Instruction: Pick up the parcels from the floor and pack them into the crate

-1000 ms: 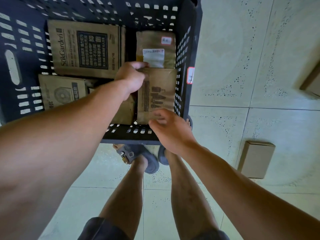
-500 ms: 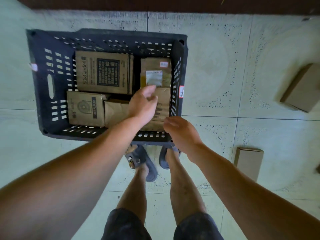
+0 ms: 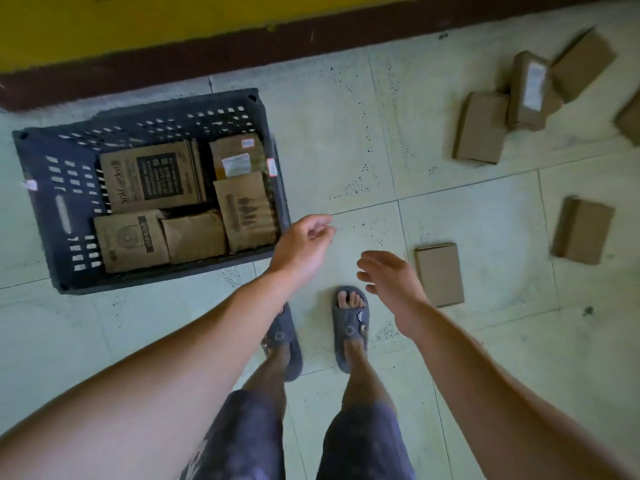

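Note:
A dark slotted crate (image 3: 59,188) stands on the tiled floor at the left, holding several brown cardboard parcels; the nearest-right one (image 3: 246,211) lies flat inside. My left hand (image 3: 303,245) hangs just outside the crate's right wall, fingers loosely curled, holding nothing. My right hand (image 3: 389,278) is over the floor, fingers apart and empty. Just to its right lies a flat brown parcel (image 3: 439,273). More parcels lie farther right: one (image 3: 583,230) alone, and a cluster (image 3: 481,128) at the back right.
A dark skirting board (image 3: 173,60) under a yellow wall runs along the back, close behind the crate. My two feet in grey sandals (image 3: 349,327) stand on the tiles between the crate and the near parcel.
Both hands have left the crate and swung right, over the floor. The view has risen and turned right, bringing the loose parcels into sight.

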### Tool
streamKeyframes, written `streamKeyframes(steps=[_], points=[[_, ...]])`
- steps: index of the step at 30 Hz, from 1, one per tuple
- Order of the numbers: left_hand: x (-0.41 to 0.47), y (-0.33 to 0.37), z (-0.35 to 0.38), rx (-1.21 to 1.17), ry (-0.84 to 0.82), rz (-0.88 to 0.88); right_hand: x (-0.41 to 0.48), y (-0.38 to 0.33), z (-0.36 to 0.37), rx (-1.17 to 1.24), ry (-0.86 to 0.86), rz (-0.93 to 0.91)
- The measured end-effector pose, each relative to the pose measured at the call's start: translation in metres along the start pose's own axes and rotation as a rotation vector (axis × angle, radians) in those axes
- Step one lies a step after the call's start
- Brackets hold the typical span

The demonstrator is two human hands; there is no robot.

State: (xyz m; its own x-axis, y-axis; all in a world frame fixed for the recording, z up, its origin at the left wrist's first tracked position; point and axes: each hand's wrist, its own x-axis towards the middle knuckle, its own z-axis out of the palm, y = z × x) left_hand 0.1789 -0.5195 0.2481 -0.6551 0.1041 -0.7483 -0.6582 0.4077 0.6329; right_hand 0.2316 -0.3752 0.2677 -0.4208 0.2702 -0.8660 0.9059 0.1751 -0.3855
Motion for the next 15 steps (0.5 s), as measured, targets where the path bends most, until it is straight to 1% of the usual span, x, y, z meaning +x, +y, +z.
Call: streamKeyframes(steps=[3,5,7,9,12,15], points=[[-0.018,-0.009,0.045,0.065,-0.079,-0.035,-0.001,0.057,-0.035,0.075,0.001,0.118],[-0.028,-0.016,0.078,0.13,-0.12,-0.063,0.002,0.095,-0.065,0.073,-0.039,0.144],[-0.036,-0.022,0.117,0.181,-0.146,-0.103,-0.002,0.132,-0.099,0.148,-0.013,0.17],[-0.044,-0.029,0.159,0.178,-0.15,-0.153,-0.008,0.166,-0.132,0.225,0.026,0.189],[-0.054,-0.034,0.223,0.16,-0.135,-0.212,-0.009,0.211,-0.176,0.297,-0.006,0.212],[-0.061,-0.035,0.279,0.164,-0.139,-0.241,-0.003,0.252,-0.21,0.392,0.018,0.307]])
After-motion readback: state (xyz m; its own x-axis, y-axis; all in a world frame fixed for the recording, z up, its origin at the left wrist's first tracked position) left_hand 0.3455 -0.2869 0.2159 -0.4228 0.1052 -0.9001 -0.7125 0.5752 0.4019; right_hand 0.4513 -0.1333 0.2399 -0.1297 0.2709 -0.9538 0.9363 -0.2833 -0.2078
